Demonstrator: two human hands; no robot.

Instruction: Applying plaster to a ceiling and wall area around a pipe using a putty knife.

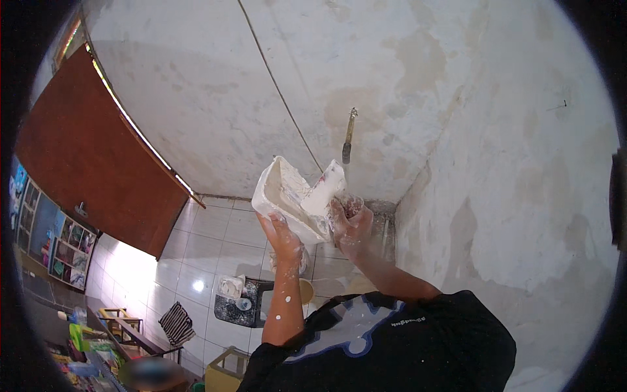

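Observation:
My left hand [283,239] grips a white rectangular tub [263,191] from below and its near side, tilting it. Thick white paste lines the inside of the tub. My right hand [351,225] is closed around a flat scraper [326,188] covered in the same white paste. The scraper's broad face lies over the right part of the tub's opening, and its handle is mostly hidden in my fingers. White smears and spots show on both hands and on my left forearm.
A patchy white wall [418,62] rises ahead, with a thin cord [274,78] and a short tan-and-dark rod-like thing [348,138] on it. Behind the tub stands a black stool [235,308] bearing a white container. A striped cloth [177,324] lies near the brown door [91,157].

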